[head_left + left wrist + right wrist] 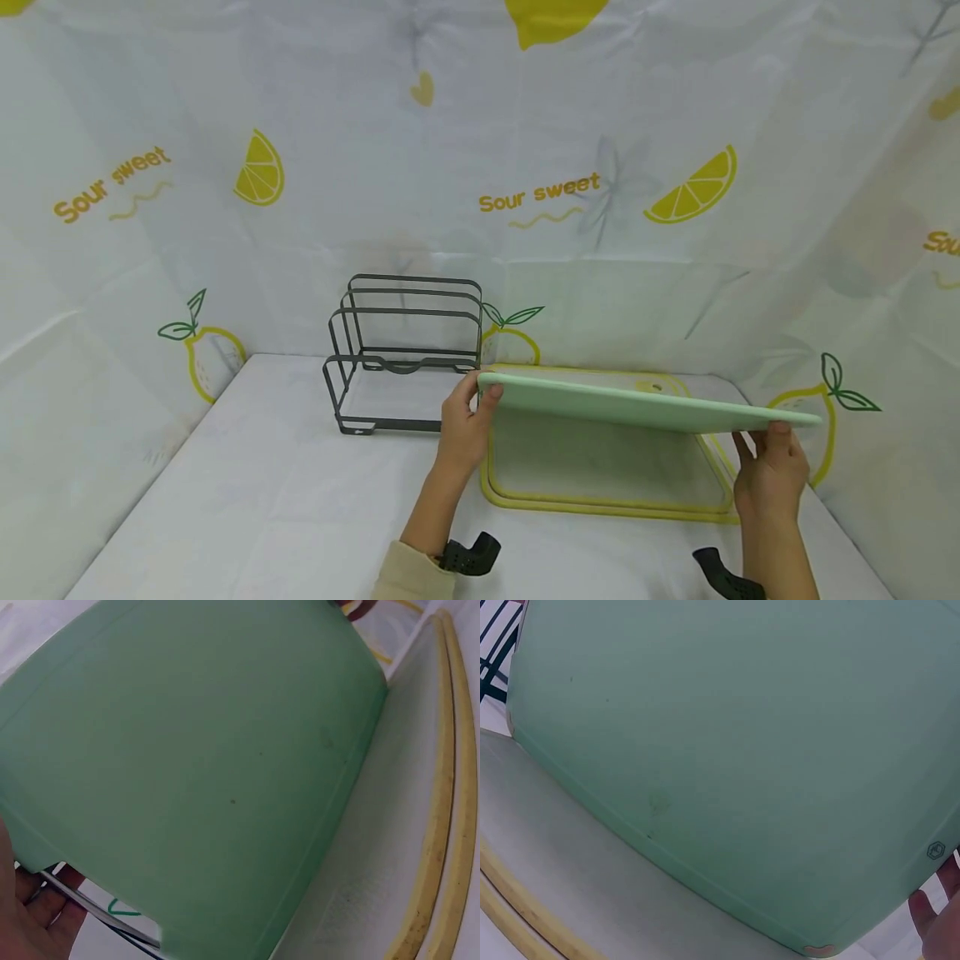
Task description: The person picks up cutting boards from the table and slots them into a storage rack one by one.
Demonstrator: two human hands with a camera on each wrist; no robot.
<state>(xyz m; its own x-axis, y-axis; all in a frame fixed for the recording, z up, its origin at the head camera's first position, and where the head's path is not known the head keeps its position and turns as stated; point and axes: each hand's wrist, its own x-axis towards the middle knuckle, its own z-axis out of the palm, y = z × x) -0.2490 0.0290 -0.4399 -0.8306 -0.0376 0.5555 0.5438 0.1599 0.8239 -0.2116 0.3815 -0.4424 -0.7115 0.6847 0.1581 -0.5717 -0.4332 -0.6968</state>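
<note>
Got the green cutting board (637,407) gripped at both ends, left hand (467,425) and right hand (772,471), long axis running left-right, nearly flat above the yellow-rimmed boards (600,500). Wire rack (405,354) sits just left.

Your head camera looked forward and down over the table (247,500), taking in the rack (405,354), both hands and the far cloth wall from a moderate distance. Your left wrist camera sat very close beneath the green board (195,757), facing up along it. Your right wrist camera did likewise. All three views shared that board and the yellow-rimmed board (532,847) below.
</note>
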